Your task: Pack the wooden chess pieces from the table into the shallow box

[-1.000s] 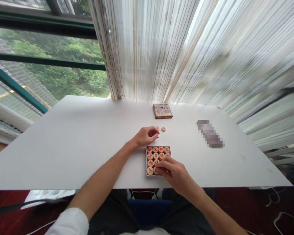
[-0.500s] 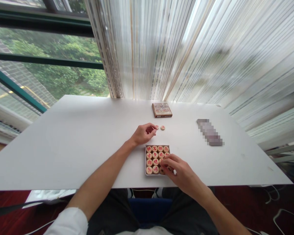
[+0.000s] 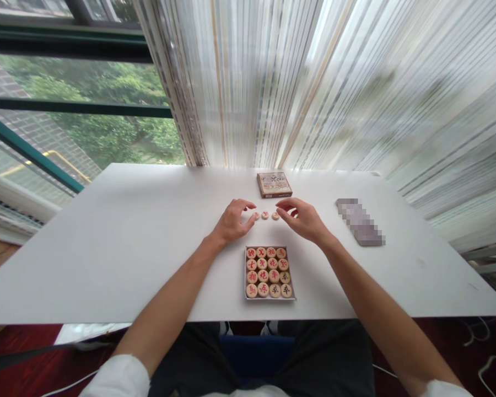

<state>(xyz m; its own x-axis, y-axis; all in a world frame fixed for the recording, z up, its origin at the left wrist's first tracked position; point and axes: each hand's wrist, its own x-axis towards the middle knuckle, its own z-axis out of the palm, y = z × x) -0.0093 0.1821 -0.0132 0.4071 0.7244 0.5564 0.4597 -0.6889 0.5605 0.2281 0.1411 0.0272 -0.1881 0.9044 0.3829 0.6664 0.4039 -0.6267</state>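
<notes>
Three round wooden chess pieces with red characters lie in a short row on the white table; the middle piece [image 3: 265, 215] stands free between my hands. My left hand [image 3: 236, 222] is at the left end, thumb and fingers apart beside the left piece [image 3: 257, 215]. At the right end my right hand [image 3: 301, 219] has its thumb and fingers apart, close to the right piece [image 3: 275, 216]. Nearer to me sits an open square box [image 3: 248, 298] filled with rows of pieces, most with red characters and several at its lower right with black ones.
Behind the row lies a flat printed box lid [image 3: 274, 184]. A blurred-out flat object [image 3: 360, 222] is on the right of the white table [image 3: 119, 242]. A string curtain [image 3: 248, 82] and window border the far edge.
My right hand has moved from the box up to the right end of the row. My left hand has shifted slightly left, and three pieces now show in the row instead of two.
</notes>
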